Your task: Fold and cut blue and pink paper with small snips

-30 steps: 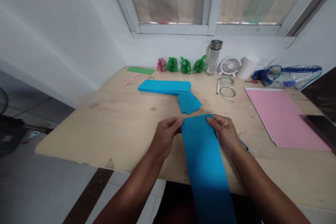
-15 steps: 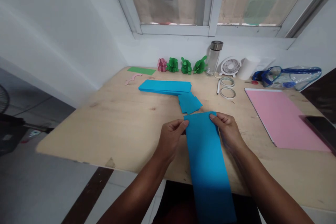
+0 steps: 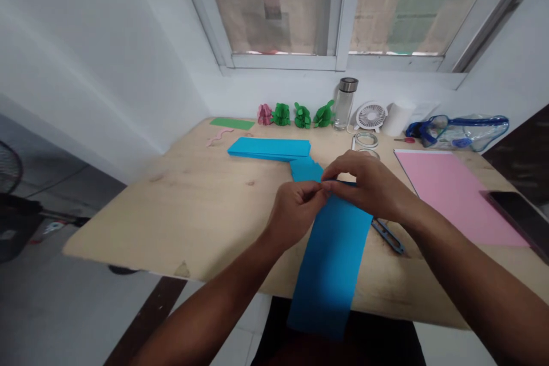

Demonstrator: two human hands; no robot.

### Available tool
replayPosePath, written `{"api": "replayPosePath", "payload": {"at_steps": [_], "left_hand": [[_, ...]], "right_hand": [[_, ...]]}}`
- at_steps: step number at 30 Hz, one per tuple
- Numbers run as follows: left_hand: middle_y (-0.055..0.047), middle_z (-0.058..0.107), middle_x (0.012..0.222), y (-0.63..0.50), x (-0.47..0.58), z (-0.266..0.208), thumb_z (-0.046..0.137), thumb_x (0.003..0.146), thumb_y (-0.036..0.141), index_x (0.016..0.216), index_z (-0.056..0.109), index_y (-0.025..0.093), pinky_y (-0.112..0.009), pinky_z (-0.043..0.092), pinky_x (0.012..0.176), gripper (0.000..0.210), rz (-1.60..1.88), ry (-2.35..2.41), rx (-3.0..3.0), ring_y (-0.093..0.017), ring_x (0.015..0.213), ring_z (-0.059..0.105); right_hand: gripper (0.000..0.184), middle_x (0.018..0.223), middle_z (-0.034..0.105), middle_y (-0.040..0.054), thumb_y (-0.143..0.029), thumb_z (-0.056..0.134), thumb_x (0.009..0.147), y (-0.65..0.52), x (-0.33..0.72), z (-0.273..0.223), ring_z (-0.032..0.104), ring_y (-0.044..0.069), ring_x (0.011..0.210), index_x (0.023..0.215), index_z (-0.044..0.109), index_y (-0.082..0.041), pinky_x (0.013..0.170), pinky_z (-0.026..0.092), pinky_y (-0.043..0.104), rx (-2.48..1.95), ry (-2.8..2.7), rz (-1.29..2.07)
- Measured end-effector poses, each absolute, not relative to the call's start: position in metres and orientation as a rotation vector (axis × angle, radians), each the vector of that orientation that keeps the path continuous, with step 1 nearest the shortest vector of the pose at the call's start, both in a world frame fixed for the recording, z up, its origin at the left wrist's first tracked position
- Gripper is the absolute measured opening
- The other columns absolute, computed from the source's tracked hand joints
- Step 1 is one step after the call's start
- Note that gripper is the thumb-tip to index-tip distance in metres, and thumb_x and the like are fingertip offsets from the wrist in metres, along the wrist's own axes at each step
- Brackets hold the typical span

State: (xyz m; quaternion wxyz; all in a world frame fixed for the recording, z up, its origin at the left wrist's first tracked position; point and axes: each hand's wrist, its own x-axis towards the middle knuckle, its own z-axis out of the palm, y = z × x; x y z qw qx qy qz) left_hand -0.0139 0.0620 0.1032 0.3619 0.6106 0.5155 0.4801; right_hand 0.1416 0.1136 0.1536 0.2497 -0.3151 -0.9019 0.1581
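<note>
A long blue paper strip [image 3: 337,251] hangs from my hands over the table's front edge toward my lap. My left hand [image 3: 298,209] pinches its upper left corner between thumb and forefinger. My right hand [image 3: 371,183] meets the left at that same corner, thumb and fingertips closed on the paper edge. Just beyond the hands lie small blue paper pieces [image 3: 305,168], partly covered by my right fingers. Behind them rests a stack of folded blue strips [image 3: 270,147]. A grey cutter [image 3: 388,235] lies right of the strip, its upper end hidden.
Green and pink paper figures [image 3: 302,116] line the wall beside a glass bottle [image 3: 343,106] and a small white fan [image 3: 371,116]. Tape rolls [image 3: 366,139] sit in front. On the right are pink sheets [image 3: 458,194], a phone [image 3: 517,214] and a clear pouch [image 3: 472,131].
My right hand has moved left from the strip's upper right corner to meet my left hand at the other corner. The strip has tilted, and the cutter has come into sight.
</note>
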Motion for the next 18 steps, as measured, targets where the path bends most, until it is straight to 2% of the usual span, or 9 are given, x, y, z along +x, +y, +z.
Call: {"api": "replayPosePath", "payload": {"at_steps": [5, 9, 13, 16, 18], "left_hand": [[0.005, 0.025, 0.054, 0.054, -0.011, 0.110, 0.052, 0.082, 0.038, 0.053, 0.043, 0.016, -0.022, 0.019, 0.046, 0.038, 1.177, 1.287, 1.609, -0.008, 0.052, 0.024], [0.005, 0.025, 0.053, 0.039, -0.009, 0.090, 0.053, 0.081, 0.036, 0.050, 0.037, 0.017, -0.022, 0.020, 0.048, 0.041, 1.044, 1.230, 1.605, -0.008, 0.053, 0.027], [0.004, 0.029, 0.053, 0.031, -0.008, 0.075, 0.053, 0.082, 0.041, 0.052, 0.046, 0.017, -0.023, 0.022, 0.048, 0.039, 1.048, 1.256, 1.491, -0.009, 0.053, 0.028], [0.004, 0.030, 0.053, 0.035, -0.008, 0.080, 0.054, 0.081, 0.042, 0.054, 0.051, 0.016, -0.023, 0.022, 0.048, 0.038, 1.094, 1.233, 1.491, -0.009, 0.053, 0.027], [0.004, 0.029, 0.052, 0.038, -0.009, 0.086, 0.054, 0.082, 0.043, 0.053, 0.051, 0.016, -0.023, 0.020, 0.047, 0.039, 1.110, 1.215, 1.504, -0.009, 0.053, 0.026]], "right_hand": [[0.013, 0.071, 0.066, 0.0019, -0.022, 0.059, 0.081, 0.115, 0.142, 0.162, 0.058, 0.015, 0.068, 0.072, 0.067, -0.019, 0.061, 0.037, 0.026, -0.899, -2.478, 0.521], [0.016, 0.070, 0.066, 0.0015, -0.029, 0.059, 0.081, 0.122, 0.159, 0.175, 0.059, 0.016, 0.066, 0.071, 0.066, -0.019, 0.060, 0.039, 0.026, -0.964, -2.262, 0.511], [0.021, 0.071, 0.067, 0.0005, -0.037, 0.057, 0.082, 0.124, 0.165, 0.178, 0.060, 0.017, 0.069, 0.071, 0.067, -0.022, 0.062, 0.041, 0.027, -0.949, -2.273, 0.577], [0.018, 0.084, 0.070, 0.0020, -0.036, 0.058, 0.083, 0.118, 0.158, 0.164, 0.062, 0.018, 0.077, 0.081, 0.069, -0.023, 0.066, 0.043, 0.028, -0.889, -2.499, 0.779], [0.015, 0.083, 0.070, 0.0024, -0.033, 0.059, 0.082, 0.114, 0.153, 0.154, 0.061, 0.018, 0.076, 0.081, 0.068, -0.021, 0.065, 0.041, 0.028, -0.879, -2.618, 0.871]]}}
